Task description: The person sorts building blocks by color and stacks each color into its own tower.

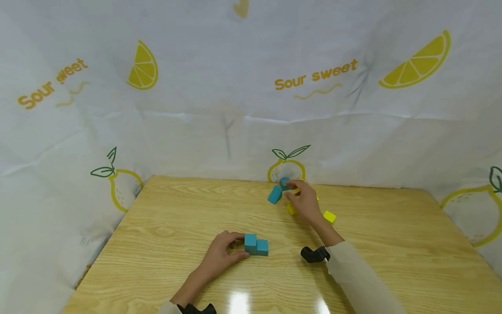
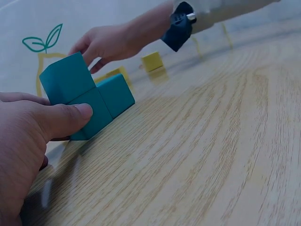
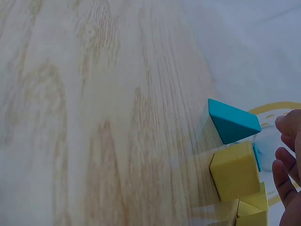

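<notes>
Two teal blocks stand stacked, one on top of the other, with a third teal block (image 1: 262,247) against their right side. My left hand (image 1: 218,255) pinches the stack (image 2: 70,77) from its left, its thumb on the lower block. At the back of the table my right hand (image 1: 306,204) hovers with loosely bent fingers over a teal block (image 1: 284,184). A gap shows between these fingers (image 3: 283,181) and the blocks in the right wrist view. Beside that block lies a teal wedge-like block (image 1: 275,194). Yellow blocks (image 3: 235,172) sit under the right hand, partly hidden by it.
A separate yellow block (image 1: 329,216) lies to the right of the right wrist. Behind the wooden table (image 1: 188,205) hangs a white cloth (image 1: 196,87) printed with lemons, touching the back edge. Black devices are strapped to both wrists.
</notes>
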A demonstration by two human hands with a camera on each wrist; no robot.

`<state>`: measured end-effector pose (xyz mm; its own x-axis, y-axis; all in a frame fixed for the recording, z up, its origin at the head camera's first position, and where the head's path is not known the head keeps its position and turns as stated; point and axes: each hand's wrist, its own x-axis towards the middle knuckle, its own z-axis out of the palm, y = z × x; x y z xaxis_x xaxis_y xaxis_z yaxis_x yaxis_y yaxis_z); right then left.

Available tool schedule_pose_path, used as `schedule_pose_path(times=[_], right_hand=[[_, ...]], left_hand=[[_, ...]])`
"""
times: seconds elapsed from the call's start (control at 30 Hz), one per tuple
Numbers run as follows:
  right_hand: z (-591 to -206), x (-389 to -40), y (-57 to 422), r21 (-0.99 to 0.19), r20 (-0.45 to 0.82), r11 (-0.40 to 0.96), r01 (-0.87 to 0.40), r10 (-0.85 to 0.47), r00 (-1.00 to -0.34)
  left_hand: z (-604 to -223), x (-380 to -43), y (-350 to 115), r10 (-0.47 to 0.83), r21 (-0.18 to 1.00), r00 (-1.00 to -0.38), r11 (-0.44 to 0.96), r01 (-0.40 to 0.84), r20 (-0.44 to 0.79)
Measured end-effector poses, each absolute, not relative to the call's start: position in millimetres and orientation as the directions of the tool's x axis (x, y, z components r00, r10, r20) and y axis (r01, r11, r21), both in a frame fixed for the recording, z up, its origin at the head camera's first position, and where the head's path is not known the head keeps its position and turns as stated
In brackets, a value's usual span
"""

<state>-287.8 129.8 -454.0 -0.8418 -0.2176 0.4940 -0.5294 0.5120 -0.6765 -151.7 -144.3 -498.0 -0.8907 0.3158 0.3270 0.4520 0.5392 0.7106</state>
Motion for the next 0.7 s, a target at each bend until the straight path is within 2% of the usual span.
schedule_pose_path(times=[0.2, 0.47, 0.7], right_hand=[[-454, -296, 129, -0.677, 0.424, 0.531, -0.510, -0.285, -0.860], [-458, -304, 131, -0.670, 0.352, 0.585, -0.456, -0.290, -0.890], [-460, -309, 132, -0.588, 0.324, 0.647, -0.486, -0.362, -0.874]], left_hand=[[-498, -153, -145, 0.322, 0.708, -0.887, 0.537, 0.458, 0.330], [-498, -152, -144, 0.310, 0.718, -0.894, 0.535, 0.445, 0.323], [-499, -154, -145, 0.315, 0.708, -0.893, 0.546, 0.447, 0.321]])
